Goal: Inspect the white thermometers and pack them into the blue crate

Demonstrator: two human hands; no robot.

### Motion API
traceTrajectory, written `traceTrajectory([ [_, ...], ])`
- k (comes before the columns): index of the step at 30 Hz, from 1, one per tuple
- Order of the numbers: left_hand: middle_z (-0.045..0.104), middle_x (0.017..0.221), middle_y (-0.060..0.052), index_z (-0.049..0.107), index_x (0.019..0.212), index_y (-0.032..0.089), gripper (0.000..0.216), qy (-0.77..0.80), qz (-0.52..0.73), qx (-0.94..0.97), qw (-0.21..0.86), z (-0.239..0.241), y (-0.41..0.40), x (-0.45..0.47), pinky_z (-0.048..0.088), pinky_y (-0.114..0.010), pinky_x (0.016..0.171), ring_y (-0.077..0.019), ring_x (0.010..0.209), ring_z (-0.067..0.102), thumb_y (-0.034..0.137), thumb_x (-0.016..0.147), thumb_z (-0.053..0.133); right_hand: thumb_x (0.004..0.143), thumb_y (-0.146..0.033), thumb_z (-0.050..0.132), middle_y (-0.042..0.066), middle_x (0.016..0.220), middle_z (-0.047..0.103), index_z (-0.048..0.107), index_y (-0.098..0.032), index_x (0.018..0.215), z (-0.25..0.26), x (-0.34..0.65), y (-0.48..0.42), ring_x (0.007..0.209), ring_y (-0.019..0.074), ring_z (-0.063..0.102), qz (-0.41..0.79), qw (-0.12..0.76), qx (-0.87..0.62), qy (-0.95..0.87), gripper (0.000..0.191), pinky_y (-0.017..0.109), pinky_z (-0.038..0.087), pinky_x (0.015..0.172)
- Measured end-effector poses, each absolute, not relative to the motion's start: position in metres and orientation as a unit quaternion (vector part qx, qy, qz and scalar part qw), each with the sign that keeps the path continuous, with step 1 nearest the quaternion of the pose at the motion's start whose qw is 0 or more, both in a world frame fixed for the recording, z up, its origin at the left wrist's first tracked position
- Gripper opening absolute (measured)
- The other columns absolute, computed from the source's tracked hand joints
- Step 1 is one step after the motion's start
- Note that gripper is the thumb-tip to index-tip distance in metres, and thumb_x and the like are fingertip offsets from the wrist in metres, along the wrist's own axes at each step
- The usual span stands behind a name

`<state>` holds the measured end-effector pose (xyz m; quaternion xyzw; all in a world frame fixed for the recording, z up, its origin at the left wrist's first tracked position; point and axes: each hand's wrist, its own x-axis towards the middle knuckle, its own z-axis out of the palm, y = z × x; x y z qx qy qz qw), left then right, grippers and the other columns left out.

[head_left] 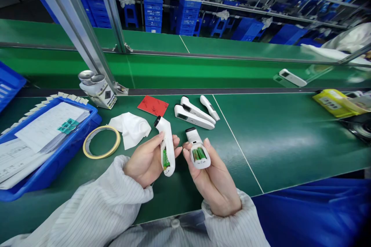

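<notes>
My left hand (146,160) grips a white handheld thermometer (166,142) with its battery bay facing right and a green battery showing. My right hand (213,177) holds a second white thermometer (197,150) from below, its open bay showing two green batteries side by side. Both units hover just above the green mat (275,139). Three more white thermometers (194,114) lie on the mat just beyond my hands.
A blue tray (62,146) of papers sits at the left, with a tape roll (101,141) and white cloth (131,128) beside it. A red card (152,105), a tape dispenser (97,88), a yellow box (333,102) and another thermometer (292,77) on the belt lie around.
</notes>
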<state>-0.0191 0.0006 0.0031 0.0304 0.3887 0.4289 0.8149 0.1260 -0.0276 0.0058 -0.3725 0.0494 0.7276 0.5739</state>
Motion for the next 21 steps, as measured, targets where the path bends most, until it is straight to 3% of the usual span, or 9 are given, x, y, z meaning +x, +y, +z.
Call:
traceTrajectory([
  [10,0.064,0.084,-0.008,0.061,0.093,0.005,0.025,0.394,0.433,0.023,0.810,0.002,0.001,-0.018,0.061,-0.023,0.070,-0.0121,0.073,0.067,0.023,0.098,0.044,0.102,-0.025,0.034,0.009,0.088,0.066,0.058,-0.010,0.105,0.006,0.129,-0.030,0.081,0.0122,0.069,0.713,0.566,-0.412,0.047,0.028,0.024,0.062,0.076],
  [13,0.064,0.096,-0.008,0.057,0.104,0.010,0.015,0.391,0.459,0.102,0.791,0.001,-0.004,-0.018,0.061,-0.026,0.062,-0.0147,0.074,0.068,0.019,0.095,0.049,0.098,-0.021,0.044,0.009,0.095,0.065,0.060,-0.010,0.107,0.007,0.134,-0.035,0.083,0.0133,0.067,0.730,0.548,-0.408,0.010,0.022,0.029,0.062,0.077],
  [17,0.064,0.110,-0.008,0.041,0.131,0.023,0.048,0.371,0.491,0.271,0.740,-0.005,-0.012,-0.018,0.060,-0.030,0.063,-0.0189,0.079,0.070,0.022,0.088,0.063,0.091,-0.028,0.055,0.007,0.095,0.062,0.064,-0.014,0.105,0.005,0.142,-0.043,0.076,0.0147,0.059,0.750,0.545,-0.361,-0.104,0.022,0.028,0.059,0.061],
  [21,0.062,0.119,-0.012,0.043,0.134,0.024,0.045,0.361,0.485,0.311,0.733,-0.009,-0.017,-0.016,0.060,-0.035,0.071,-0.0232,0.090,0.069,0.041,0.093,0.053,0.091,-0.044,0.050,0.007,0.088,0.058,0.069,-0.015,0.094,0.005,0.143,-0.045,0.069,0.0147,0.051,0.748,0.541,-0.341,-0.175,0.035,0.025,0.052,0.054],
])
